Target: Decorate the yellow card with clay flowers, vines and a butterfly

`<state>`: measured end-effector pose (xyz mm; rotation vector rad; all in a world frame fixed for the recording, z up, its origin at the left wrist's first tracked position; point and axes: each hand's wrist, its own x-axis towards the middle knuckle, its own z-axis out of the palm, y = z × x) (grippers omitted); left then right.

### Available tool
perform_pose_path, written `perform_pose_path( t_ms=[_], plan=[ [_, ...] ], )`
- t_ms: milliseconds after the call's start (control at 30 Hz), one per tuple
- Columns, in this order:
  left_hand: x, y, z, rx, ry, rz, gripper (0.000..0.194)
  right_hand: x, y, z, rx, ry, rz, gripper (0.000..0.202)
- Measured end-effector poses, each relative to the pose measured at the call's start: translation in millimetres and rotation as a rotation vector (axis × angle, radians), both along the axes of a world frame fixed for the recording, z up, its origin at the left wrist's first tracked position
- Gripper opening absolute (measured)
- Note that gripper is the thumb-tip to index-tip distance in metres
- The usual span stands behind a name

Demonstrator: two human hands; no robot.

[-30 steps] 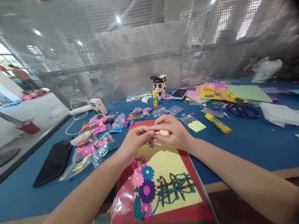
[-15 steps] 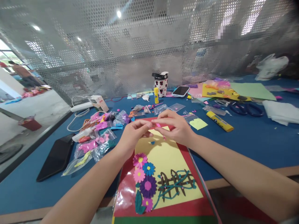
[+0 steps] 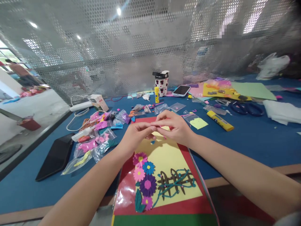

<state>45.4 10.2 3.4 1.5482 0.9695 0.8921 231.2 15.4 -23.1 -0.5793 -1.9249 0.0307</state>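
Lower centre: one yellow sheet (image 3: 169, 157) on a red backing (image 3: 129, 185), five flowers (image 3: 147, 185) along its left edge, one brown fence (image 3: 162, 176) lower right. Glue sticks on the table (image 3: 246, 147), two: one upright (image 3: 156, 95) by the lone tumbler (image 3: 161, 82), one lying (image 3: 220, 121) right of centre. Left hand (image 3: 137, 136) and right hand (image 3: 175, 127) meet at the fingertips above the sheet's top. Fingers bent, nearly closed; whether anything is pinched, cannot tell. One pink bit (image 3: 165, 137) shows just below the right fingers.
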Motion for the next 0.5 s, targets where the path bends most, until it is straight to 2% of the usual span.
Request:
perform_pose_path(
  t_ms=[167, 367, 500],
  plan=[
    [0.1, 2.8, -4.3, -0.089, -0.033, -0.051, 0.023, 2.0, 1.7, -1.9, -0.026, -0.030, 0.020, 0.014],
    [0.9, 6.0, -9.2, -0.052, -0.029, -0.050, 0.021, 4.1, 2.8, -2.2, -0.045, -0.042, 0.004, 0.015],
    [-1.2, 7.3, -9.6, -0.051, -0.021, -0.095, 0.020, 4.9, 2.5, -1.9, -0.035, -0.076, 0.001, 0.016]
  ],
)
